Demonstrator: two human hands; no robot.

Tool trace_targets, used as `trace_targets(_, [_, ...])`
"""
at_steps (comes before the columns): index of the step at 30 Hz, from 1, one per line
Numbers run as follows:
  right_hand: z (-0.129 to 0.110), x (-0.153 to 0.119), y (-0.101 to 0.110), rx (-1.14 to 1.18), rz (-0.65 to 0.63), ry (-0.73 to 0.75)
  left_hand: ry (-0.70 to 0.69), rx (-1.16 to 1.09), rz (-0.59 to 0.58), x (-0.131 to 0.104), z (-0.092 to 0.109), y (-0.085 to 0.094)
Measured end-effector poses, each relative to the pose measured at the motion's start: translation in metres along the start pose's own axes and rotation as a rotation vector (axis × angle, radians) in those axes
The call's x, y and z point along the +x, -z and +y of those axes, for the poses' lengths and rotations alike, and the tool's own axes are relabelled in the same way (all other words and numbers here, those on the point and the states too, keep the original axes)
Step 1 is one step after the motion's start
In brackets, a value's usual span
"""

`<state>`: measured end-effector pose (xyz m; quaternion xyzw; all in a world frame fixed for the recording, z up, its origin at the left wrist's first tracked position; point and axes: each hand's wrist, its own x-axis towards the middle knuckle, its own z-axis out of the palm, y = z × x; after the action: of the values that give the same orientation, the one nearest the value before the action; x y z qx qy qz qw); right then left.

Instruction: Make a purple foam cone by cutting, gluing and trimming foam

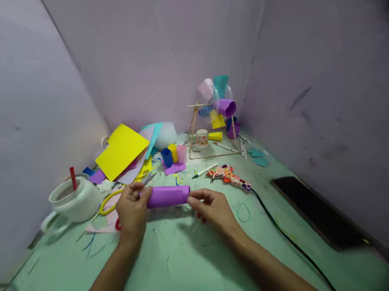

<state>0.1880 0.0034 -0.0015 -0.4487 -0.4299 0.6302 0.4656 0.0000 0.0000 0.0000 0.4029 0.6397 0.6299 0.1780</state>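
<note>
A purple paper tube (169, 196) lies sideways between my two hands, a little above the green tabletop (181, 266). My left hand (133, 207) is closed round its left end, thumb and fingers pinching the paper. At the right end, my right hand (211, 207) pinches the tube's rim between thumb and fingers. Behind the tube, small blue (167, 157), yellow (173, 152) and pink rolled paper cups (181, 154) stand on a purple paper piece (176, 168). A patterned glue gun (228, 177) with a black cord rests beyond my right hand.
A stick frame (193, 128) with a wheel of coloured paper cups stands at the back, near a small patterned cup (202, 138). To the left are a white pot (77, 202), yellow-handled scissors (108, 204) and stacked paper (122, 152). A dark phone-like slab (315, 208) lies right.
</note>
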Motion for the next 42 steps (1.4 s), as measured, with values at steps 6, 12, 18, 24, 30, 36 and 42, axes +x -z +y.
trace_targets(6, [0.009, 0.005, -0.006, 0.162, -0.092, -0.095, -0.109, -0.082, -0.005, -0.02, 0.003, -0.006])
trace_targets(12, [0.012, 0.012, -0.001, 0.428, -0.091, -0.12, -0.203, -0.243, -0.109, -0.027, 0.0, -0.009])
trace_targets(18, [0.008, 0.006, -0.004, 0.613, -0.282, -0.237, -0.1, -0.349, -0.599, -0.032, 0.003, -0.01])
trace_targets(24, [0.019, -0.001, -0.012, 0.694, -0.461, -0.392, -0.045, -0.387, -0.786, -0.04, 0.018, -0.006])
trace_targets(30, [0.028, -0.001, -0.013, 0.704, -0.412, -0.357, 0.133, -0.54, -0.783, -0.044, 0.009, -0.009])
trace_targets(36, [0.027, -0.003, -0.017, 0.57, -0.304, -0.274, 0.44, -0.774, -0.661, -0.045, 0.005, -0.016])
trace_targets(42, [0.023, 0.0, -0.008, 0.337, -0.111, -0.09, 0.689, -0.922, -0.452, -0.025, 0.004, -0.017])
